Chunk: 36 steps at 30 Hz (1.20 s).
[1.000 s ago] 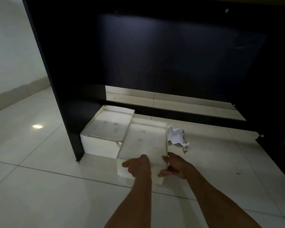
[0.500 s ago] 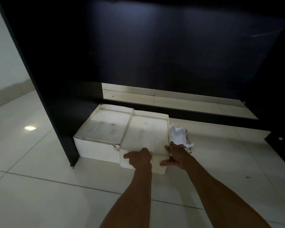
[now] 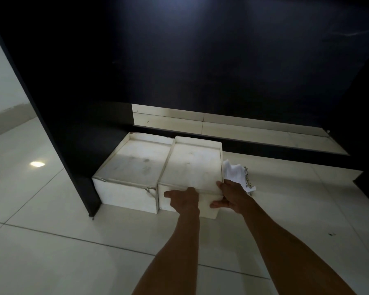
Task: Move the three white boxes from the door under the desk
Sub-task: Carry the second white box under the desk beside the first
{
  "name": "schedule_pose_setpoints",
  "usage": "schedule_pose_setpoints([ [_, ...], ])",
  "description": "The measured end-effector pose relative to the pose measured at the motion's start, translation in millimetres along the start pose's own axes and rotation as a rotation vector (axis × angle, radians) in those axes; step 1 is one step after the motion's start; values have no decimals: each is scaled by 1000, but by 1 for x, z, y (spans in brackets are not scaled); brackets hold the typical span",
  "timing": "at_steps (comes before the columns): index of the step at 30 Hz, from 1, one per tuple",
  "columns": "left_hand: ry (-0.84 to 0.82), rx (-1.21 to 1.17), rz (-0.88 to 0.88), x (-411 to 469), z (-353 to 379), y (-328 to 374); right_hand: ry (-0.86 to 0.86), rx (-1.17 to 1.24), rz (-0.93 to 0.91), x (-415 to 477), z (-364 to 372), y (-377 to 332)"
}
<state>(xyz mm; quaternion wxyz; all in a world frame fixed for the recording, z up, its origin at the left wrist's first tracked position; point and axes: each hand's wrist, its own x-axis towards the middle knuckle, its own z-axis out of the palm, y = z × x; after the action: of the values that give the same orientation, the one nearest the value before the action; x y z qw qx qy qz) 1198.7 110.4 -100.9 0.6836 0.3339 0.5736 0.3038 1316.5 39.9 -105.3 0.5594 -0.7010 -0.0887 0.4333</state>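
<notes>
Two white boxes lie side by side on the floor under the dark desk (image 3: 179, 60). The left white box (image 3: 134, 165) rests against the desk's left side panel. The right white box (image 3: 192, 165) touches it, their near faces almost in line. My left hand (image 3: 184, 199) presses on the right box's near face. My right hand (image 3: 230, 195) grips its near right corner, thumb on top. A third box is not in view.
The desk's left side panel (image 3: 68, 145) stands on the pale tiled floor (image 3: 51, 252). A crumpled white paper with a small chain (image 3: 235, 173) lies right of the right box. A low crossbar (image 3: 264, 145) runs behind the boxes.
The right box has slid forward under the desk, from sticking out in front to nearly level with the left box. Both hands moved with it.
</notes>
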Motion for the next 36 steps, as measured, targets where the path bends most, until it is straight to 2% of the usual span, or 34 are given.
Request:
schedule_pose_setpoints([
  [7, -50, 68, 7, 13, -5, -1, -21, -2, 8, 8, -2, -4],
  [11, 54, 14, -130, 7, -17, 1, -23, -14, 14, 7, -2, -6],
  [12, 87, 41, -105, 6, -22, -1, -30, -14, 13, 7, -2, -5],
  [15, 181, 121, 121, 12, -42, -5, -37, -21, 19, 10, -4, -4],
  [19, 305, -14, 212, 38, -78, 14, -20, -18, 29, 10, -3, -2],
  [26, 158, 91, 185, 66, -107, 35, -17, -16, 35, 4, 1, -5],
  [36, 155, 168, 220, 73, -99, 43, -45, -6, 32, -2, 3, -7],
])
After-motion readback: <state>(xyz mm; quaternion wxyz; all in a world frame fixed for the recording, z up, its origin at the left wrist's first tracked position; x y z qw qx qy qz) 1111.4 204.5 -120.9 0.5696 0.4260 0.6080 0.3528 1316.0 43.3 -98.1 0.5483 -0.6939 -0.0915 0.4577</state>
